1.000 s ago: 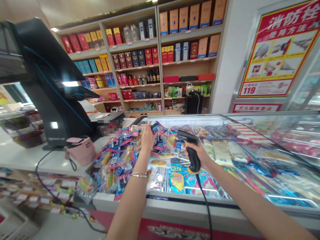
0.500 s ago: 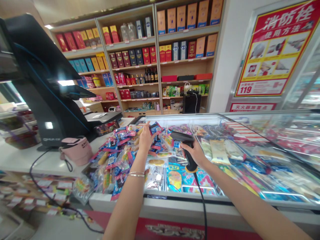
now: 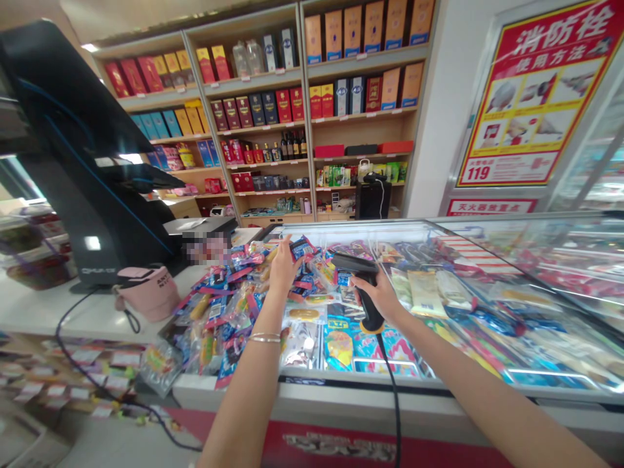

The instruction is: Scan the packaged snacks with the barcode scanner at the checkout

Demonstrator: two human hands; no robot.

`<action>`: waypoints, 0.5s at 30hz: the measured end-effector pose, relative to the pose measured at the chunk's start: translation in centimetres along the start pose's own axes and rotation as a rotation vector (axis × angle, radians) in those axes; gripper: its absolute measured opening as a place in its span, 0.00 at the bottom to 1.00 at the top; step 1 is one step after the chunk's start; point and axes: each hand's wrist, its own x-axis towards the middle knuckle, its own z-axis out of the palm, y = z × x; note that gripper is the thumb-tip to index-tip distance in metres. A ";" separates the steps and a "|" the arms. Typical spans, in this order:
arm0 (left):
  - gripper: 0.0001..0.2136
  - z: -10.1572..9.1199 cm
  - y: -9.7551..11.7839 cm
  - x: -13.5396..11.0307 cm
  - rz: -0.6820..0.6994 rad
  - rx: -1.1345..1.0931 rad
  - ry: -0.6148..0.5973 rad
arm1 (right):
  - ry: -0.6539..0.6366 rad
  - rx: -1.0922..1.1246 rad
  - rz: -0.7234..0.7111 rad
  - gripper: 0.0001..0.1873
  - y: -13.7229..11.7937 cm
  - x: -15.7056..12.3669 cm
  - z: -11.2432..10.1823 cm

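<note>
Snack packets (image 3: 214, 312) lie heaped on the freezer (image 3: 341, 396); whether the left hand (image 3: 283, 268) among them grips one, I cannot tell. The scanner (image 3: 372, 311) is in the right hand (image 3: 389, 299), fingers grasping it; scanning seems underway, next calling for steady aim.

- Mid-frame, the scanner (image 3: 371, 313) is smooth dark plastic with a soft sheen, its cable (image 3: 390, 390) duller black.
- Left of centre, the packets (image 3: 209, 344) look like thin plastic film, crinkled, shiny, see-through in places.
- Those bangles (image 3: 264, 338) gleam like polished metal.
- Over at left, the white surface (image 3: 29, 317) is smooth and glossy; the pink holder (image 3: 153, 292) on it looks matt.
- Up top, the shelving (image 3: 361, 131) seems pale wood, smooth, bearing cardboard-looking cartons (image 3: 334, 32).
- Far right, the freezer lid (image 3: 560, 244) is clear, reflective glass.
</note>
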 end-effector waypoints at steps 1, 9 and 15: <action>0.29 0.0 0.0 0.0 0.005 0.000 -0.001 | 0.000 -0.005 0.004 0.22 0.0 0.0 0.0; 0.26 -0.7 0.6 0.1 0.023 0.045 -0.012 | 0.025 0.068 0.064 0.20 -0.3 0.2 0.2; 0.25 -2.2 5.0 1.8 0.047 0.148 -0.026 | 0.184 0.199 0.110 0.15 -4.3 0.4 -3.7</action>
